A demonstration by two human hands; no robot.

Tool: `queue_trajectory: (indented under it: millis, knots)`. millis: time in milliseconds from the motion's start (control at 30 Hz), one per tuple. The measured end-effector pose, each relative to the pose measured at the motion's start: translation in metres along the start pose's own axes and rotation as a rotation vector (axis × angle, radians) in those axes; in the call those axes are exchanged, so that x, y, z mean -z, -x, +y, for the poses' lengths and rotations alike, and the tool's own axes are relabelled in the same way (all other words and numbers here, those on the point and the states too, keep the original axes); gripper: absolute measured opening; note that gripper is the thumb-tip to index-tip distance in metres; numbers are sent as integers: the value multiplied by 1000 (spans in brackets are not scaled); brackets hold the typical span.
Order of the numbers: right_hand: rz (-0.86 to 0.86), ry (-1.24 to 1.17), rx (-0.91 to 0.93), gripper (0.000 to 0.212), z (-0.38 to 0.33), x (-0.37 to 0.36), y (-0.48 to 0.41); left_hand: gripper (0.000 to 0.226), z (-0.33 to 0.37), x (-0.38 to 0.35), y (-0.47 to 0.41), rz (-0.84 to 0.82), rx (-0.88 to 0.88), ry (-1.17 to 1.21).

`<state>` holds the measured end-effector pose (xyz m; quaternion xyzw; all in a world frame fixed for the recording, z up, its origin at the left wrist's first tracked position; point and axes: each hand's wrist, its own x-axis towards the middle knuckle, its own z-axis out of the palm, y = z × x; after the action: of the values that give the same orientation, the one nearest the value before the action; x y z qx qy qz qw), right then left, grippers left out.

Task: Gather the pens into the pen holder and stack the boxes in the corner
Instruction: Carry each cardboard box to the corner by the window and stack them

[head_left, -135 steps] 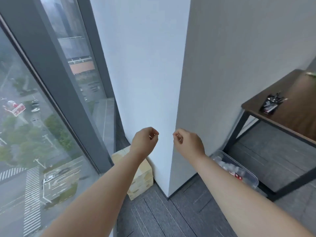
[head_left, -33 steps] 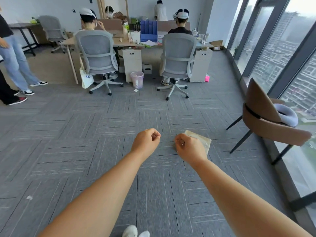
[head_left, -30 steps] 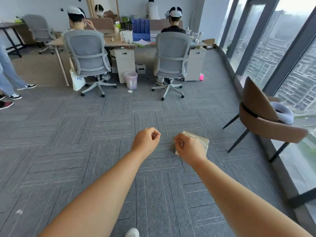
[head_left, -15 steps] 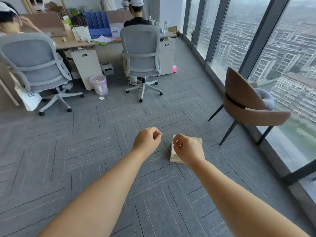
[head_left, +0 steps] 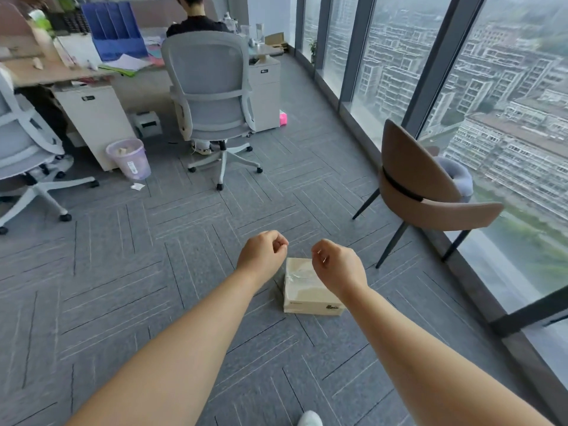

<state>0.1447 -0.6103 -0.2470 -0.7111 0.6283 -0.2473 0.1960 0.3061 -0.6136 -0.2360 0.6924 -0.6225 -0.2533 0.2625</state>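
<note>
A cream-coloured box [head_left: 302,290] lies flat on the grey carpet just ahead of me, its right part hidden behind my right wrist. My left hand [head_left: 263,253] hovers above the floor to the box's left, fingers curled into a loose fist with nothing in it. My right hand [head_left: 338,265] hangs over the box's top, also curled shut and empty. Neither hand touches the box. No pens or pen holder are in sight.
A brown chair [head_left: 421,192] stands to the right by the floor-to-ceiling window [head_left: 504,124]. Ahead, a person sits in a grey office chair [head_left: 212,96] at a desk [head_left: 61,72]. A bin [head_left: 129,158] stands beside a second office chair [head_left: 24,155] at left.
I have turned away from the wall corner and walked across the office. The box on the floor has come closer and sits just under my hands. Both fists stay closed.
</note>
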Motion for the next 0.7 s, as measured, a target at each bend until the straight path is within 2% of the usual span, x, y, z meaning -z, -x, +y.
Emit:
queue_trajectory:
  millis: [400,700]
  knots:
    - [-33,44,-149,15,86,-18,-112,12,3,-84,-130,-123,15,-9]
    - [-40,41,-231,15,199,-131,-196,11,-76,-206,-244,-159,26,-24]
